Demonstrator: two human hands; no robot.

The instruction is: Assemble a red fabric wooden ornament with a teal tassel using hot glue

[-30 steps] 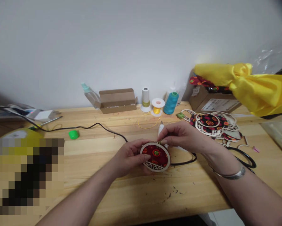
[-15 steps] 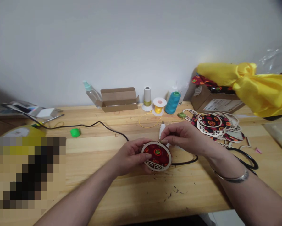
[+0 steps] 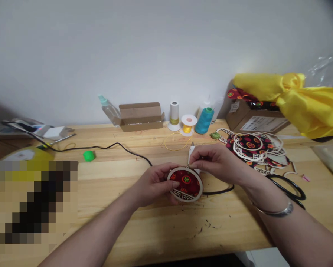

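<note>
My left hand [image 3: 155, 183] grips a round wooden ornament [image 3: 186, 184] with red patterned fabric and a fretwork lower edge, held just above the wooden table [image 3: 155, 230]. My right hand [image 3: 219, 161] pinches at the small loop on the ornament's top edge; what its fingertips hold is too small to make out. A white glue gun [image 3: 191, 151] lies right behind the fingers, its black cord [image 3: 121, 148] running left. A silver bangle sits on my right wrist.
A pile of similar ornaments [image 3: 255, 146] and black scissors [image 3: 290, 187] lie at right. Thread spools [image 3: 203, 120], an open cardboard box [image 3: 140, 116], a spray bottle [image 3: 107, 108] and a green cap [image 3: 88, 155] stand behind. Yellow cloth [image 3: 300, 98] covers a carton [image 3: 252, 120].
Both hands stay on the ornament with only slight shifts; the view has drifted a little.
</note>
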